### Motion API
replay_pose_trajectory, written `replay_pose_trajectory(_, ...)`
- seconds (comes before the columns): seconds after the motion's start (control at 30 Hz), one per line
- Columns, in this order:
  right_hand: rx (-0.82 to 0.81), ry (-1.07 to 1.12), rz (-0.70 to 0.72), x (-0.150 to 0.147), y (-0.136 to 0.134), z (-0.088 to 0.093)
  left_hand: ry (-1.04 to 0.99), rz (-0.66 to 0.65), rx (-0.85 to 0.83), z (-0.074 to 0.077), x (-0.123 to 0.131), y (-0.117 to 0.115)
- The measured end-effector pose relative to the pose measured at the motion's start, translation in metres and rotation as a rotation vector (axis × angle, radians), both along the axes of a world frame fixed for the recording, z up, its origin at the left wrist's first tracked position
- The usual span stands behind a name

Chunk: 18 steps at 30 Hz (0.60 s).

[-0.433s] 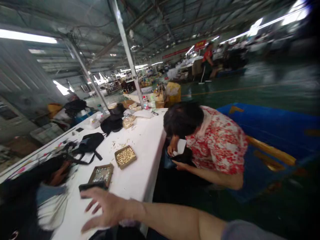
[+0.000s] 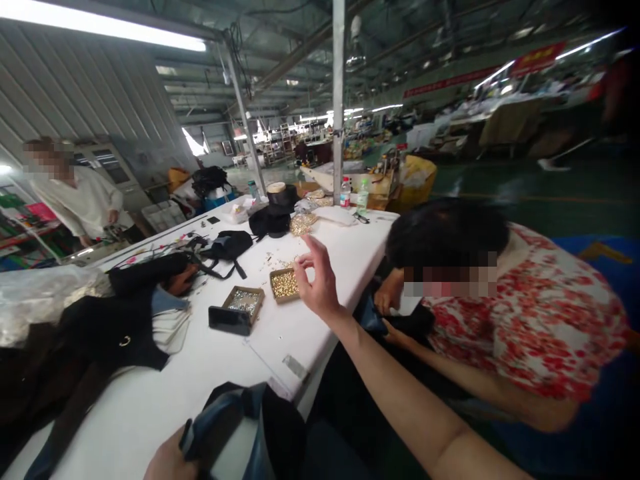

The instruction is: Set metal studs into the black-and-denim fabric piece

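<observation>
At the bottom edge, my left hand point(image 2: 170, 460) is closed on a dark blue and black cloth piece point(image 2: 250, 420), its fingers partly hidden by the fabric. My right hand point(image 2: 317, 280) is raised over the white table point(image 2: 280, 353), beside a small box of gold-coloured metal pieces point(image 2: 286, 285) and overlapping its right edge in view. Thumb and bent forefinger stand apart, and I see nothing between them. A second small box, of silver-coloured pieces point(image 2: 243, 300), sits to the left, with a black phone-like slab point(image 2: 229, 320) leaning at its front.
A co-worker in a red-and-white patterned shirt point(image 2: 545, 307) bends over cloth at the table's right side. Dark garments point(image 2: 115, 327) lie on the left. Bottles point(image 2: 363, 197) and a metal post point(image 2: 339, 100) stand at the far end. Another person point(image 2: 80, 187) is at far left.
My view has swung left. My right hand has moved from near the black slab, forward and right to the gold pieces' box. My left hand and the blue cloth have come into view.
</observation>
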State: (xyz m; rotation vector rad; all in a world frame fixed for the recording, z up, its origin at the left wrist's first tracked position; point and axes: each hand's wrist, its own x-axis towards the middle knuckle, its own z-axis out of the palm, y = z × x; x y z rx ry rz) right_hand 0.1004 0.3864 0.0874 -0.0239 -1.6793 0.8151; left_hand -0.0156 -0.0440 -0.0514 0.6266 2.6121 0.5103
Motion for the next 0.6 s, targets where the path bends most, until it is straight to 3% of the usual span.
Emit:
replay_pose_trajectory(0.07,0.063,-0.195,-0.009,-0.011,0.02,-0.015,-0.009,0.014,0.019,-0.001,0.004,-0.001)
replay_pose_trajectory(0.23,0.272,-0.924,-0.032,-0.065,0.074,-0.048,-0.041,-0.006,0.065,-0.003,-0.006,-0.001)
replay_pose_trajectory(0.4,0.406,-1.183,0.031,-0.112,0.106,-0.069,-0.08,0.012,0.111,-0.023,-0.026,-0.01)
replay_pose_trajectory(0.6,0.437,-1.329,0.027,-0.127,0.11,-0.089,-0.106,0.044,0.113,-0.029,-0.03,-0.014)
